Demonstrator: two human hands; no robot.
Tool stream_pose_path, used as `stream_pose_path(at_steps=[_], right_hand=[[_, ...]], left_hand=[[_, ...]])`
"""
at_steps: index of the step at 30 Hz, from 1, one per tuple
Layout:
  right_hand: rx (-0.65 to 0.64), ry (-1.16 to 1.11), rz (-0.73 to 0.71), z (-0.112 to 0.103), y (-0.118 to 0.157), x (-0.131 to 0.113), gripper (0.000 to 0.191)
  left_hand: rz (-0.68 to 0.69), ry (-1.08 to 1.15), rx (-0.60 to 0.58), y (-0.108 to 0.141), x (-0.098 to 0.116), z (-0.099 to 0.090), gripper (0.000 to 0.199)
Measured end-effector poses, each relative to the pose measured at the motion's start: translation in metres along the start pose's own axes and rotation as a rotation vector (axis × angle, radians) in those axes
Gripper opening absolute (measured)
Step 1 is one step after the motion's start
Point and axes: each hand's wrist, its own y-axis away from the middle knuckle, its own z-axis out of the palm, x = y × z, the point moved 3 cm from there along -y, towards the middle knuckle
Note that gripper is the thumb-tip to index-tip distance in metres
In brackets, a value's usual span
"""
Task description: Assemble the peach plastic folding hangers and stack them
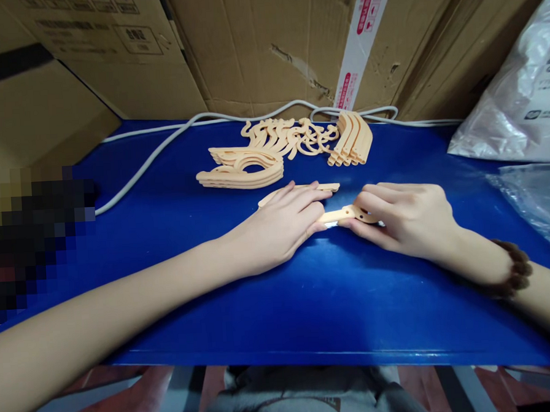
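My left hand (288,227) lies over a beige plastic hanger part, its fingers stretched across the top and its thumb tucked beneath; much of the part is hidden. A beige strip of the hanger (332,187) shows beyond my fingertips. Between my hands runs a short beige hanger arm (336,215) with small holes near one end. My right hand (404,214) pinches that end between thumb and fingers. Whether the arm and the strip are joined, I cannot tell, since my left hand covers that spot.
Farther back on the blue table (308,315) are stacked hanger bodies (241,178), several hooks (275,135) and a row of curved arms (352,137). A white cable (150,157) runs behind them along cardboard boxes (266,46). Plastic bags (513,95) lie at the right.
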Motion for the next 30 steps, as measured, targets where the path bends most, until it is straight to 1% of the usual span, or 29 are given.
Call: stream_pose_path(at_steps=[7, 11, 23, 26, 30], right_hand=[[-0.1, -0.187, 0.094, 0.004, 0.001, 0.003, 0.042], [-0.104, -0.264, 0.097, 0.004, 0.0, 0.003, 0.044], [-0.093, -0.182, -0.036, 0.004, 0.0, 0.003, 0.044], [-0.08, -0.229, -0.112, 0.005, 0.0, -0.001, 0.044], [-0.076, -0.352, -0.214, 0.002, 0.003, -0.009, 0.045]], left_hand=[[0.024, -0.019, -0.004, 0.001, 0.0, 0.001, 0.031], [0.043, -0.025, -0.01, 0.001, 0.001, 0.001, 0.028], [0.072, -0.01, -0.028, 0.002, 0.002, -0.001, 0.024], [0.035, 0.072, -0.023, 0.002, 0.004, -0.003, 0.024], [-0.031, 0.175, 0.019, 0.0, 0.002, -0.007, 0.022]])
